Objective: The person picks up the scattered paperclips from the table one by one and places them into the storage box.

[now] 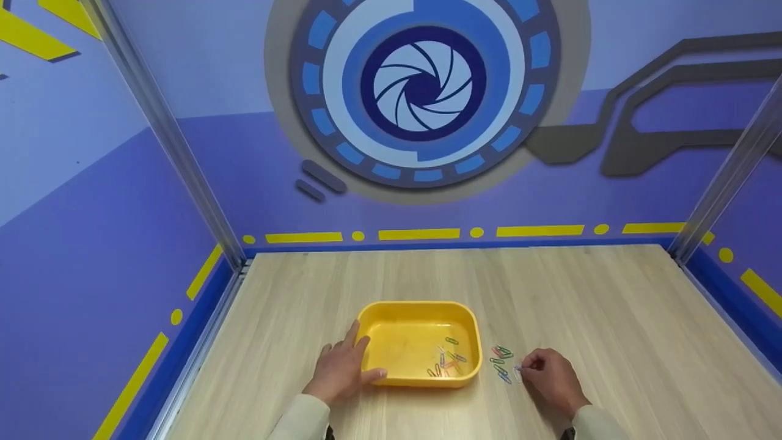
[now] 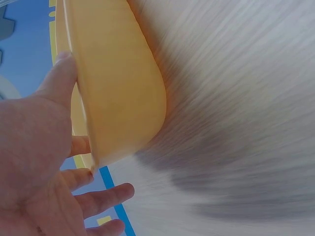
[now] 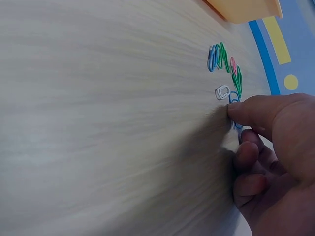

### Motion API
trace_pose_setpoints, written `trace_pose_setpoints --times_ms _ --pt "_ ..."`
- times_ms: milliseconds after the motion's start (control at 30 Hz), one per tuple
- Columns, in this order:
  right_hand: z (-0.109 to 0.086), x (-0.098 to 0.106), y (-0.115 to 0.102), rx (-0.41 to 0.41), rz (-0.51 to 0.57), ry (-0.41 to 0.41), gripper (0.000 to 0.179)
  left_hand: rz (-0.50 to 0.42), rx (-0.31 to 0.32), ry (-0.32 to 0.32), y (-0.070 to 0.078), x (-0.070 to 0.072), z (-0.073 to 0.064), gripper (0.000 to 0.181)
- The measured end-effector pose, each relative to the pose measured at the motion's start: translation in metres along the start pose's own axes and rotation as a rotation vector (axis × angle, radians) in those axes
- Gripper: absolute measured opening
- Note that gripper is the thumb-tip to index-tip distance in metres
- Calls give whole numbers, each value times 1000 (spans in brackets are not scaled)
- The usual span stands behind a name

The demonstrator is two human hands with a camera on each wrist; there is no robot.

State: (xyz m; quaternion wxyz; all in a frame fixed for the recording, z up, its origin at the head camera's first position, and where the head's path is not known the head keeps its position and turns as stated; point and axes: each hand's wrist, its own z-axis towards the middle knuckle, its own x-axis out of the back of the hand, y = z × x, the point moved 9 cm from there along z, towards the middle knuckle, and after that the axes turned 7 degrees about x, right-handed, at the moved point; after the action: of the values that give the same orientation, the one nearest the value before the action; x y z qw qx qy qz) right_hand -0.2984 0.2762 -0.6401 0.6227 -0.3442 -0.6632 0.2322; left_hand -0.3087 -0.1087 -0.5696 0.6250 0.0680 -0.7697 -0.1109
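Note:
A yellow plastic tray [image 1: 415, 305] stands on the table, with several coloured paper clips [image 1: 452, 365] lying in its right part. My left hand [image 1: 339, 370] rests against the tray's left side, its fingers spread and thumb lying at the front rim. In the left wrist view, part of one finger is hidden behind the tray wall [image 2: 115, 83]. To the right of the tray, my right hand [image 1: 553, 376] pinches a blue paper clip [image 3: 234, 95] between thumb and fingertips, close over the table. A white paper clip [image 3: 223, 92] lies right beside those fingertips.
Between the tray and my right hand lies a small loose group of green, blue and pink paper clips [image 1: 501, 353]. The wooden table [image 1: 293, 287] is bounded by purple-blue panels [image 1: 244, 183] at the back and sides, with metal posts [image 1: 183, 156] at the corners.

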Motion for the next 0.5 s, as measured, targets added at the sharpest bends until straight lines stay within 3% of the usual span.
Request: trace_pose_setpoints --times_ms 300,500 --pt "0 -3 2 -38 63 -14 7 -16 9 0 -1 -1 -1 82" --pt "0 -1 -1 -4 90 -6 8 -18 -21 10 1 1 -1 78"
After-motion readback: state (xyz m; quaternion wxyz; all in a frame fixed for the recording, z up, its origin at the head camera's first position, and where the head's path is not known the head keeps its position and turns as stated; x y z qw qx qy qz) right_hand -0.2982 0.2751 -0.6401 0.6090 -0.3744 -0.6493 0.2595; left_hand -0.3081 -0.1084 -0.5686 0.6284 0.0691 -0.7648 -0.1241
